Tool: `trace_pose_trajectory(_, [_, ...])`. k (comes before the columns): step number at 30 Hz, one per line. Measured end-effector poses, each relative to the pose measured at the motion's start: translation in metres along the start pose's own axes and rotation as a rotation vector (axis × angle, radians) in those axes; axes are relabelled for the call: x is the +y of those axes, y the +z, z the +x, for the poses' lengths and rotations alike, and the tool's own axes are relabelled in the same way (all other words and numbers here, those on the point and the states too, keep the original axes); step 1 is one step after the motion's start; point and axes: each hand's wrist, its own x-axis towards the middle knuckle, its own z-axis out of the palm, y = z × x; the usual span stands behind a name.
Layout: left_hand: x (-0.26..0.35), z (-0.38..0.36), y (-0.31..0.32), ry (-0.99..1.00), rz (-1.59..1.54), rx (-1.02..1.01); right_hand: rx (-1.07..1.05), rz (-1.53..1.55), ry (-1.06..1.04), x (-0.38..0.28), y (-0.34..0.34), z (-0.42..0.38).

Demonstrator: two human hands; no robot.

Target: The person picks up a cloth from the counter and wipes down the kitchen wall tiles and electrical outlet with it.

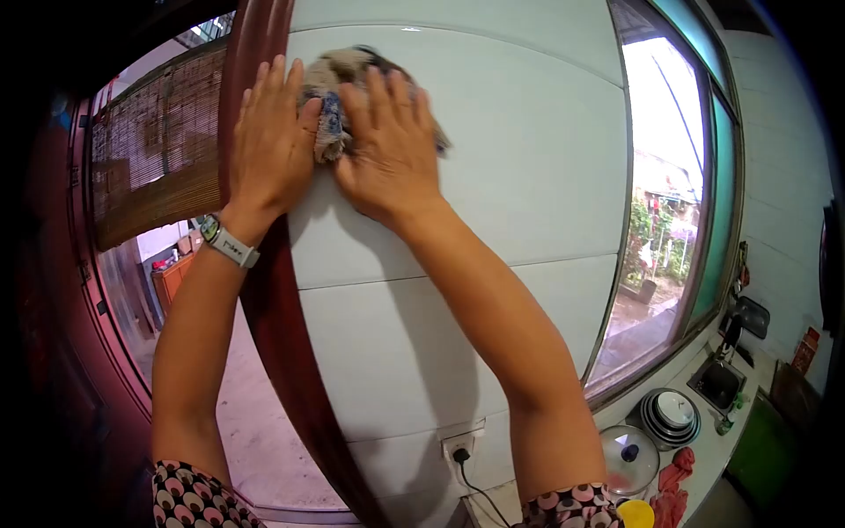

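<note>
High on the white tiled wall, my right hand presses a crumpled rag against the tiles. The rag is beige and brown with blue patches, and part of it is hidden under the palm and fingers. To the left, my left hand lies flat with its fingers stretched upward, over the dark red door frame and the wall's edge. Its thumb is right at the rag's left side. A watch with a light strap is on my left wrist.
A bamboo blind hangs in the doorway at left. Below my arms, a plug sits in a wall socket. On the counter at lower right are a glass lid, stacked bowls and a red cloth. A window is at right.
</note>
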Motion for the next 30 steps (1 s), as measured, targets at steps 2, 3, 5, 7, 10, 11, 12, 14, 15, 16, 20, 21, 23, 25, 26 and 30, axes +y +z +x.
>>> trace_pose_trajectory(2, [-0.002,-0.001,0.0,0.0,0.01,-0.008,-0.013,-0.006,-0.042,0.013,-0.002,0.012])
trace_pose_trajectory(3, [-0.002,-0.001,0.0,-0.004,0.031,-0.018,-0.025,-0.001,-0.089,0.022,-0.002,0.02])
trace_pose_trajectory(5, [0.003,-0.001,-0.004,-0.004,0.045,-0.052,0.022,-0.075,-0.016,0.057,-0.005,0.032])
trace_pose_trajectory(7, [0.005,-0.001,-0.003,-0.003,0.155,-0.081,0.068,-0.157,0.121,0.11,-0.014,0.043])
trace_pose_trajectory(10, [0.005,0.0,-0.001,-0.005,0.173,-0.08,0.252,-0.268,0.418,0.177,-0.049,0.039])
trace_pose_trajectory(11, [0.005,0.001,0.0,0.0,0.183,-0.068,0.325,-0.342,0.399,0.21,-0.055,0.028])
trace_pose_trajectory(12, [0.005,0.001,0.0,0.005,0.206,-0.068,0.146,-0.189,0.536,0.225,-0.08,0.02])
trace_pose_trajectory(14, [0.005,0.002,0.0,0.009,0.212,-0.075,0.205,-0.305,0.624,0.287,-0.095,-0.017])
trace_pose_trajectory(15, [0.005,0.002,0.0,0.013,0.216,-0.08,0.225,-0.152,0.709,0.28,-0.113,-0.036])
trace_pose_trajectory(16, [0.004,0.002,0.0,0.014,0.211,-0.088,0.238,-0.046,0.783,0.283,-0.122,-0.061])
trace_pose_trajectory(20, [-0.004,0.002,0.008,0.04,0.207,-0.043,0.222,-0.161,0.841,0.259,-0.141,-0.165])
trace_pose_trajectory(21, [-0.007,0.001,0.01,0.049,0.192,-0.019,0.214,-0.124,0.81,0.244,-0.145,-0.188])
trace_pose_trajectory(23, [-0.014,0.0,0.014,0.073,0.133,0.027,0.232,-0.193,0.745,0.226,-0.146,-0.244])
trace_pose_trajectory(25, [-0.017,0.0,0.014,0.069,0.062,0.044,0.171,-0.31,0.732,0.204,-0.152,-0.295])
trace_pose_trajectory(26, [-0.02,0.0,0.015,0.089,0.014,0.067,0.094,-0.31,0.799,0.194,-0.156,-0.321])
trace_pose_trajectory(30, [-0.011,-0.004,-0.002,0.182,-0.056,0.165,0.06,-0.337,0.982,0.139,-0.168,-0.395])
